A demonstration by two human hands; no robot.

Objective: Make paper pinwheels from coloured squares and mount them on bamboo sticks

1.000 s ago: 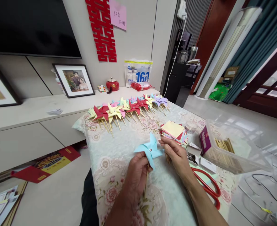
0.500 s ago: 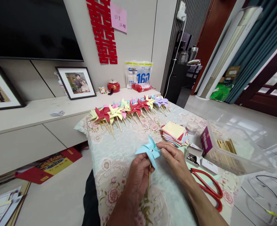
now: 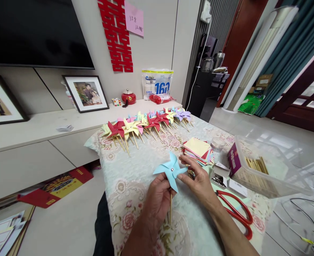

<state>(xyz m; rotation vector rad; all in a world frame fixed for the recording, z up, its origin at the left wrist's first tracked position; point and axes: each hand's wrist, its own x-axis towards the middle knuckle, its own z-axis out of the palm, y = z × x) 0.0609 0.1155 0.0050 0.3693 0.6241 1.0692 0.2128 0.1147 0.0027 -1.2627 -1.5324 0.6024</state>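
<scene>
A light blue paper pinwheel (image 3: 172, 170) on a wooden stick stands over the near part of the table, a shiny pin at its centre. My left hand (image 3: 158, 195) is closed around the stick just behind the blades. At the pinwheel's right side is my right hand (image 3: 196, 177), thumb and index finger apart, the thumb tip by the right blade; whether it touches is hard to tell. Beyond my hands lie several finished pinwheels (image 3: 153, 122) in red, yellow, pink and purple. A stack of coloured paper squares (image 3: 198, 148) sits just past my right hand.
Red-handled scissors (image 3: 237, 213) lie right of my right forearm. Near them are a small box of metal pins (image 3: 219, 179), a round clear container (image 3: 217, 144) and a clear plastic bin (image 3: 263, 177) with wooden sticks. A white cabinet (image 3: 87, 122) runs along the table's far side.
My right hand's fingers have spread apart from the pinwheel's right blade, the index finger lifting. The blades have turned slightly. My left hand stays around the stick.
</scene>
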